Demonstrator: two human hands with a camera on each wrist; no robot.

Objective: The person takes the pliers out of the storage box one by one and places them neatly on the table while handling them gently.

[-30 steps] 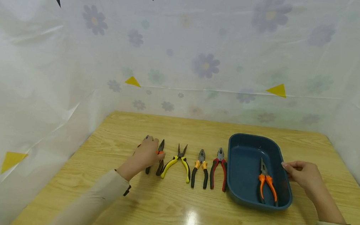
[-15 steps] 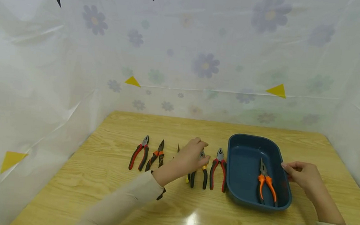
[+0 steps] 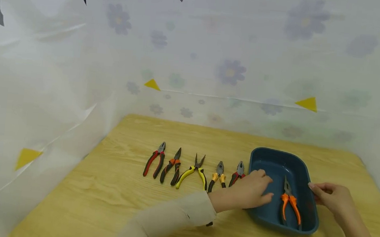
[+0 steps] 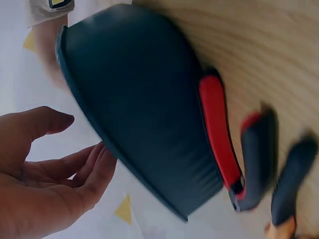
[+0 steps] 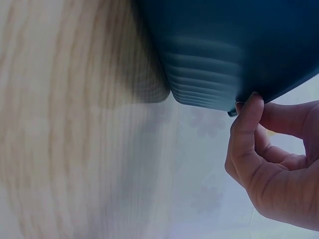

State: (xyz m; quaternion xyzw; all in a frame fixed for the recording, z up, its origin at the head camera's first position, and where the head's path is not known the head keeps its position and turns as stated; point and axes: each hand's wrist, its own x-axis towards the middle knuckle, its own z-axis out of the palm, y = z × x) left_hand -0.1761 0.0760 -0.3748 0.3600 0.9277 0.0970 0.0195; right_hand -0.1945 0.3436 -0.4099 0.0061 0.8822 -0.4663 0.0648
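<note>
A blue plastic basin (image 3: 264, 217) stands on the table, with one pair of orange-handled long-nose pliers (image 3: 289, 202) lying inside. My right hand (image 3: 335, 201) pinches the basin's right rim between thumb and fingers, as the right wrist view also shows. Over the left rim reaches my left hand (image 3: 251, 189), holding nothing, thumb and fingers spread apart. Partly behind that hand lie red-and-black pliers (image 3: 239, 171); in the left wrist view their red handle (image 4: 219, 129) lies close beside the basin wall.
Left of the basin, several pliers form a row: yellow-black ones (image 3: 219, 175), yellow long-nose pliers (image 3: 196, 168), orange-black ones (image 3: 172, 166) and red-black ones (image 3: 155, 160) at the far left. Pale flower-printed sheeting (image 3: 198, 59) hangs behind the wooden table (image 3: 102, 193).
My left hand has swept right, from the leftmost pliers across the row to the basin's left rim. The right hand keeps its pinch on the rim. The head view has shifted slightly.
</note>
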